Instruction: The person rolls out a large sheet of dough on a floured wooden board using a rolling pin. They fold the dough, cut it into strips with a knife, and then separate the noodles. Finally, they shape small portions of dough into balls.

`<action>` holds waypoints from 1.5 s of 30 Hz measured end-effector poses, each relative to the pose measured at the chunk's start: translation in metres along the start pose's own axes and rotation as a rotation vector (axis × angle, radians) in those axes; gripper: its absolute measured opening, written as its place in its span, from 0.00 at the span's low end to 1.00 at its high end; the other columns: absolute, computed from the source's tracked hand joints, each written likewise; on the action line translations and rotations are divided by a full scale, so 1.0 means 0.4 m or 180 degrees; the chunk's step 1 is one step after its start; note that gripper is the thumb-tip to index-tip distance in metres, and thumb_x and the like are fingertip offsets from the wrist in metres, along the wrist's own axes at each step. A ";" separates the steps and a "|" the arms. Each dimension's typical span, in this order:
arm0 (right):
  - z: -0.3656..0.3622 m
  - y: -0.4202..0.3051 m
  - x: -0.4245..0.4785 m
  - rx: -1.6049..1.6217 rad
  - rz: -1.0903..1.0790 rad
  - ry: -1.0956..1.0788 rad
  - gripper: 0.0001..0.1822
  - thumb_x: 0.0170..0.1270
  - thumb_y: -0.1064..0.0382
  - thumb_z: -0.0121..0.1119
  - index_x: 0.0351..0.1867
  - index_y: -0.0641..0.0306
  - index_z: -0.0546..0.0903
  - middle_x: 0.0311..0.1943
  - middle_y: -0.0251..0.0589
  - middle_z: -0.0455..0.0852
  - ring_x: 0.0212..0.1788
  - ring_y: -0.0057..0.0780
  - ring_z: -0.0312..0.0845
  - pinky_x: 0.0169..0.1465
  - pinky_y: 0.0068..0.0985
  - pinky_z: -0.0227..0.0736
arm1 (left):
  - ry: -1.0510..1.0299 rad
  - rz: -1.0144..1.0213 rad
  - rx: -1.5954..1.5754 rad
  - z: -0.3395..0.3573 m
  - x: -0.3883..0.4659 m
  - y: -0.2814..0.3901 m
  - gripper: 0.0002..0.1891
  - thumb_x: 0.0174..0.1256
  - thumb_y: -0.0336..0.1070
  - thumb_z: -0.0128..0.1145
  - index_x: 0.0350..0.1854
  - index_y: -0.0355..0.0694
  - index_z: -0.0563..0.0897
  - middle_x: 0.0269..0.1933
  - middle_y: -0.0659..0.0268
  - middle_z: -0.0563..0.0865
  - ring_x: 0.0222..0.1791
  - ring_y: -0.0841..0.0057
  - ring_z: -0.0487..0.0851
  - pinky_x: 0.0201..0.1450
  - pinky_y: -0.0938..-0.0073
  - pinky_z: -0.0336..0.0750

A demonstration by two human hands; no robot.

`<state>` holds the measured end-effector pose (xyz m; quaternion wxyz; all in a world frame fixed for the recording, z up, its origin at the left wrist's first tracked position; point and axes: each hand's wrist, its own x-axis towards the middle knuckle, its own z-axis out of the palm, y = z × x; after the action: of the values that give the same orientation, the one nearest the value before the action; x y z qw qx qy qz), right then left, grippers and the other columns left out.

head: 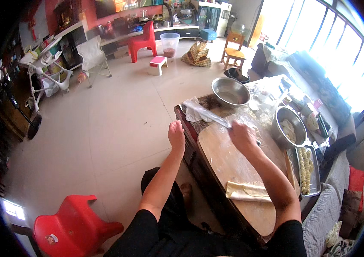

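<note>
My right hand (243, 137) grips the handle of a long metal knife (215, 117). Its blade, partly blurred, reaches up and left over the far end of a floured wooden board (220, 157). My left hand (177, 133) hovers just off the table's left edge, fingers curled, with nothing visible in it. A folded slab of pale dough (246, 191) lies across the board's near part, its right end hidden behind my right forearm. Beyond the blade, a white cloth (195, 110) rests at the table's corner.
A metal tray (317, 184) with rows of shaped dough pieces (304, 168) sits right of the board, below a steel bowl (278, 136) containing dough. Another steel bowl (230, 91) stands at the far end. A red plastic chair (76, 225) is behind me on the left; a sofa (323, 202) flanks the right.
</note>
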<state>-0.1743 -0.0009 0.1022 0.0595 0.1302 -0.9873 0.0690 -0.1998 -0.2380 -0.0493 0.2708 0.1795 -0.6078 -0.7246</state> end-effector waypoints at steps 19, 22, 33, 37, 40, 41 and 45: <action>-0.226 0.148 -0.880 0.0997 0.1690 -0.0299 0.13 0.72 0.59 0.51 0.42 0.68 0.82 0.33 0.63 0.85 0.43 0.60 0.83 0.48 0.51 0.75 | -0.3222 0.2721 0.1567 0.000 -0.619 0.244 0.11 0.65 0.30 0.57 0.47 0.38 0.87 0.51 0.56 0.88 0.53 0.59 0.84 0.61 0.57 0.74; -0.181 0.113 -0.857 0.1136 0.1723 -0.0299 0.15 0.71 0.58 0.56 0.37 0.72 0.81 0.25 0.62 0.83 0.30 0.60 0.81 0.36 0.48 0.74 | -0.3452 0.3250 0.1681 0.020 -0.642 0.212 0.12 0.64 0.30 0.58 0.48 0.40 0.87 0.55 0.56 0.87 0.56 0.58 0.84 0.62 0.55 0.74; -0.102 0.046 -0.761 0.1005 0.1783 -0.0292 0.14 0.72 0.61 0.53 0.41 0.73 0.81 0.36 0.66 0.84 0.46 0.66 0.79 0.50 0.51 0.72 | -0.3449 0.3326 0.1672 0.041 -0.662 0.146 0.11 0.60 0.35 0.59 0.43 0.41 0.86 0.52 0.61 0.87 0.54 0.61 0.84 0.55 0.57 0.75; -0.085 0.047 -0.725 0.1160 0.1831 -0.0491 0.13 0.71 0.62 0.54 0.37 0.73 0.80 0.33 0.66 0.84 0.43 0.67 0.81 0.46 0.54 0.75 | -0.3437 0.3329 0.1648 0.041 -0.661 0.142 0.10 0.60 0.35 0.57 0.41 0.41 0.87 0.51 0.60 0.87 0.54 0.60 0.83 0.55 0.56 0.74; -0.070 0.053 -0.715 0.1305 0.2118 -0.0662 0.15 0.71 0.61 0.55 0.35 0.75 0.82 0.35 0.67 0.85 0.44 0.67 0.81 0.46 0.53 0.75 | -0.3471 0.3251 0.1625 0.037 -0.659 0.149 0.10 0.60 0.35 0.57 0.41 0.40 0.87 0.51 0.60 0.87 0.54 0.60 0.83 0.55 0.55 0.74; -0.064 0.054 -0.712 0.1213 0.2183 -0.0703 0.16 0.71 0.60 0.55 0.35 0.75 0.83 0.35 0.67 0.85 0.44 0.66 0.81 0.46 0.53 0.75 | -0.3522 0.3212 0.1641 0.036 -0.657 0.153 0.10 0.60 0.35 0.58 0.41 0.40 0.87 0.51 0.60 0.87 0.54 0.60 0.83 0.55 0.55 0.74; -0.042 0.060 -0.696 0.0954 0.2047 -0.0531 0.18 0.71 0.57 0.56 0.35 0.76 0.84 0.33 0.67 0.85 0.42 0.65 0.82 0.46 0.51 0.77 | -0.3725 0.3007 0.1835 0.045 -0.650 0.176 0.10 0.61 0.35 0.59 0.42 0.40 0.86 0.48 0.59 0.86 0.53 0.58 0.82 0.55 0.55 0.74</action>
<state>0.0879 0.0937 0.0780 -0.0657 -0.1745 -0.9581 0.2173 0.0071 -0.0731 0.0050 0.1293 -0.4424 -0.8259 -0.3247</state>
